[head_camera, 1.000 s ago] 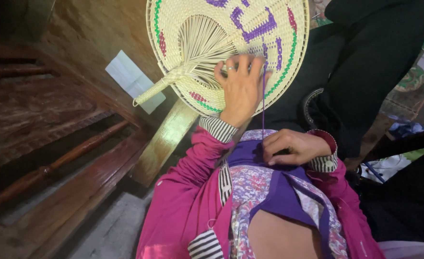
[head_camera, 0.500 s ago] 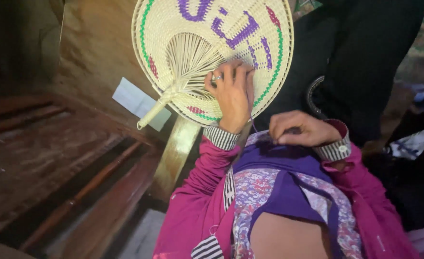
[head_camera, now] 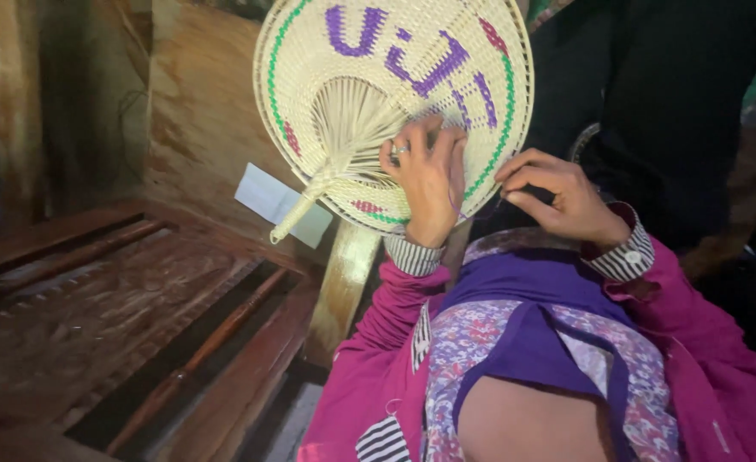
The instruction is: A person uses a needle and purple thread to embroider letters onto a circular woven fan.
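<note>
A round woven straw fan with purple lettering, a green ring and a short straw handle is held upright in front of me. My left hand, a ring on one finger, grips the fan's lower right part with fingers spread over the weave. My right hand is raised at the fan's lower right rim, fingertips pinched on a thin purple thread that runs across to my left hand. Both arms wear magenta sleeves with striped cuffs.
A carved dark wooden bench with slats fills the left. A white paper sheet lies behind the fan's handle beside a pale wooden post. Black cloth hangs at the right. My purple floral garment is at the bottom.
The fan has come lower and more into view. My right hand has risen from my chest to the fan's rim, drawing the thread. My left hand keeps its grip.
</note>
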